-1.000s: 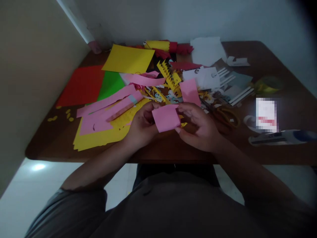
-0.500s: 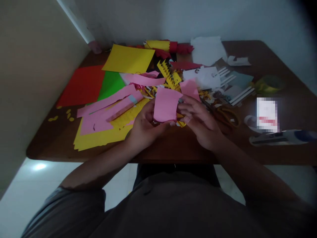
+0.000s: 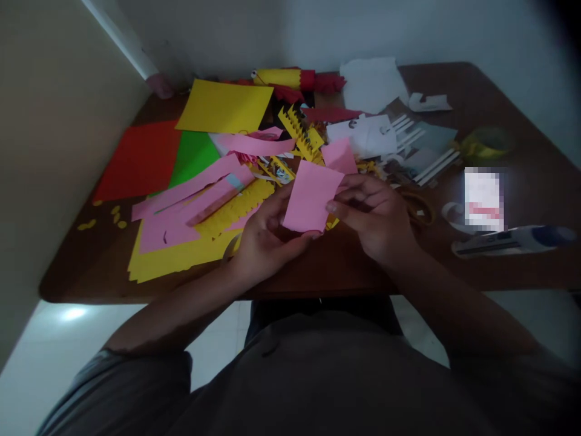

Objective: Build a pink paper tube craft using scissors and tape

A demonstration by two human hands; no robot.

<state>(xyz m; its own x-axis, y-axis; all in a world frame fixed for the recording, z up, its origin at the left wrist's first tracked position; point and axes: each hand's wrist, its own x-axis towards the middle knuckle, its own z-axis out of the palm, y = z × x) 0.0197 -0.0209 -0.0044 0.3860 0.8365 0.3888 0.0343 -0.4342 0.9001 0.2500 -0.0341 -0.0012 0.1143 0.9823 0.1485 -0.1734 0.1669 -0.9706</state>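
Note:
A pink piece of paper (image 3: pixel 312 197) is held up over the table's front part, between my two hands. My left hand (image 3: pixel 267 236) grips its lower left side, the thumb along the bottom edge. At the right edge, my right hand (image 3: pixel 374 215) pinches the paper with thumb and fingers. Just behind it lies another pink paper piece (image 3: pixel 340 155). Yellow zigzag-cut strips (image 3: pixel 302 133) lie among scraps beyond my hands. Scissors with yellowish handles (image 3: pixel 420 209) lie beside my right hand, partly hidden by it.
Yellow (image 3: pixel 224 106), red (image 3: pixel 136 157) and green (image 3: pixel 193 157) sheets lie at the left. Pink strips rest on yellow paper (image 3: pixel 181 266). A yellow and red paper figure (image 3: pixel 285 79) lies at the back. At right are a tape roll (image 3: pixel 485 143) and a white-blue tool (image 3: pixel 512 241).
The pink paper has tilted to the right and shows more of its face. My right thumb has moved onto its right edge. The view has shifted slightly.

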